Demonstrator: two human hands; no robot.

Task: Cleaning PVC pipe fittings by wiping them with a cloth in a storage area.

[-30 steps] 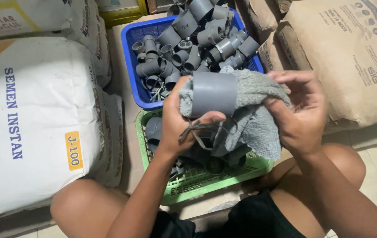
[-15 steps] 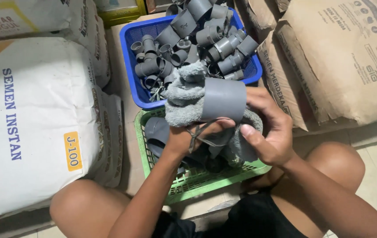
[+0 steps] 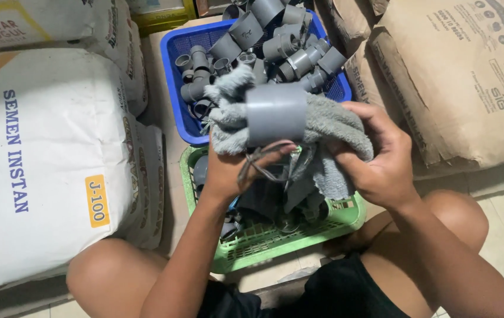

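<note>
My left hand (image 3: 234,168) grips a grey plastic pipe fitting (image 3: 275,113) from below, thumb across its lower edge. A grey cloth (image 3: 328,129) wraps around the fitting's back and right side. My right hand (image 3: 381,156) is shut on that cloth, pressed against the fitting. Both hands hover over a green basket (image 3: 275,238) that holds a few dark fittings, mostly hidden under my hands. Just beyond it a blue basket (image 3: 181,88) is piled with several grey pipe fittings (image 3: 287,41).
A large white cement sack (image 3: 40,159) lies to the left, another white sack (image 3: 40,23) behind it. Brown paper sacks (image 3: 458,76) stack up on the right. My bare knees (image 3: 110,277) flank the green basket on the tiled floor.
The fitting has been turned in the cloth and sits a little higher and more to the left. My right hand has shifted its hold on the cloth around it.
</note>
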